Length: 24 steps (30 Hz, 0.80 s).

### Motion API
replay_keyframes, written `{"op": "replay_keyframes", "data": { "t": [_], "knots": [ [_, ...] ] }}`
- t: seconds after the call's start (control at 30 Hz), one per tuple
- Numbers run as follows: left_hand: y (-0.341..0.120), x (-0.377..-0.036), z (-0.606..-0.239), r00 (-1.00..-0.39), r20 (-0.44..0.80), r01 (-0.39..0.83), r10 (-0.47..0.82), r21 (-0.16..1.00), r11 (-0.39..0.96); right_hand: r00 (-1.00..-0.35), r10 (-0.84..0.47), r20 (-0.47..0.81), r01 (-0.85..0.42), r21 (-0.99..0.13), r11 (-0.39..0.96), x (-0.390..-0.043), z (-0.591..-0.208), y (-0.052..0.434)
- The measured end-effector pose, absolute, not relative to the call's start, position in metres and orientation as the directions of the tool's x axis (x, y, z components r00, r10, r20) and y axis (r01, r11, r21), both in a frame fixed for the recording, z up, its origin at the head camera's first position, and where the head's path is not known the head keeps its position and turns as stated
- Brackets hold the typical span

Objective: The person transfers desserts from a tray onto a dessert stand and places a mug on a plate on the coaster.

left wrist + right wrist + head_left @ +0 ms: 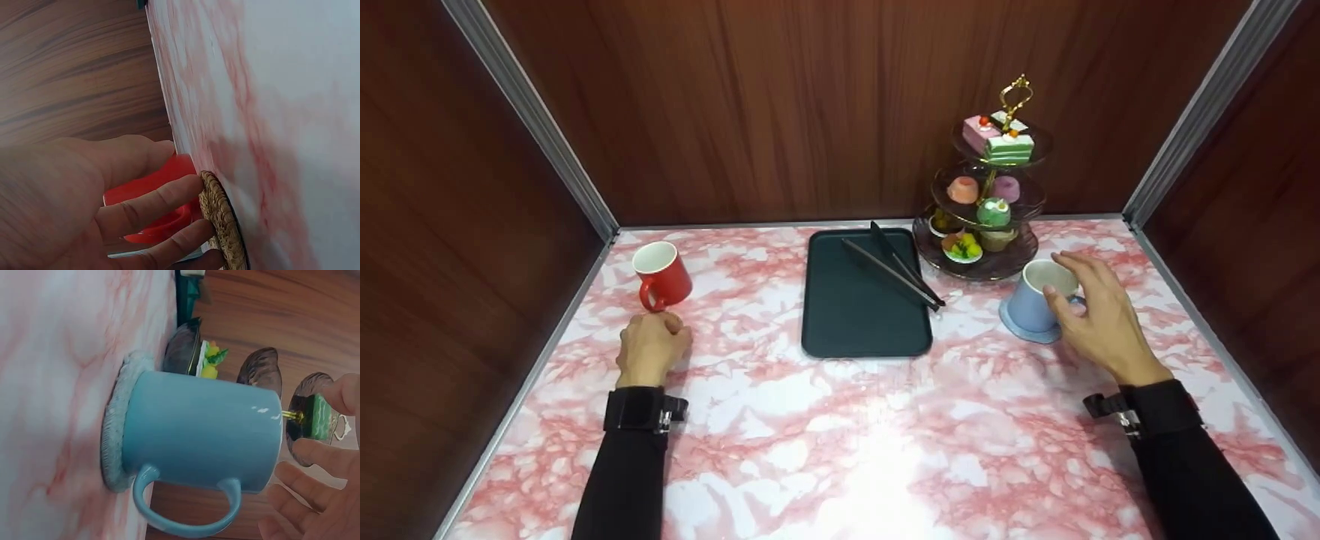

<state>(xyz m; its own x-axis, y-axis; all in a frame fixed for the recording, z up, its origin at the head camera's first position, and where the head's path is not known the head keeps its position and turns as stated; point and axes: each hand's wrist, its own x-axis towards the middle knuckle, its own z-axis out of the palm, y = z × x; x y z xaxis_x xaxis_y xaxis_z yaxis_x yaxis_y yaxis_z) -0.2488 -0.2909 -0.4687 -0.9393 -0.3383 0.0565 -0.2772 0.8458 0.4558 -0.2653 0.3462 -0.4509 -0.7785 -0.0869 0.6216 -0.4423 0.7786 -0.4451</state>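
My left hand (652, 349) is low over the table, just in front of a red mug (667, 277) with a white inside. In the left wrist view its fingertips reach a round woven straw coaster (222, 219); the thumb is apart from it. The head view hides that coaster beneath the hand. A light blue mug (202, 430) stands upright on a pale blue coaster (121, 427). My right hand (1099, 319) hovers beside this mug's rim, thumb and fingers spread, holding nothing. In the right wrist view the fingers look apart from the mug.
A dark tray (862, 315) lies at mid-table with black tongs (896, 274) across its right side. Behind the blue mug rises a three-tier stand (982, 270) bearing several toy-like cakes. Wooden walls (780, 112) enclose the table (825, 450) at the back and sides.
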Motion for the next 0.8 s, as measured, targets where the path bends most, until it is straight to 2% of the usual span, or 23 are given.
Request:
{"op": "replay_keyframes", "data": {
  "t": [0.43,0.8],
  "knots": [
    [-0.269,-0.255,-0.476,-0.958,0.153,-0.143,-0.242,0.475,0.868,-0.76,-0.161,0.63,-0.477,-0.372,0.796,-0.26,-0.445,0.324],
    [-0.251,-0.254,-0.477,-0.964,0.183,-0.086,-0.191,0.467,0.88,-0.739,-0.228,0.634,-0.535,-0.346,0.77,-0.258,-0.446,0.306]
  ]
}}
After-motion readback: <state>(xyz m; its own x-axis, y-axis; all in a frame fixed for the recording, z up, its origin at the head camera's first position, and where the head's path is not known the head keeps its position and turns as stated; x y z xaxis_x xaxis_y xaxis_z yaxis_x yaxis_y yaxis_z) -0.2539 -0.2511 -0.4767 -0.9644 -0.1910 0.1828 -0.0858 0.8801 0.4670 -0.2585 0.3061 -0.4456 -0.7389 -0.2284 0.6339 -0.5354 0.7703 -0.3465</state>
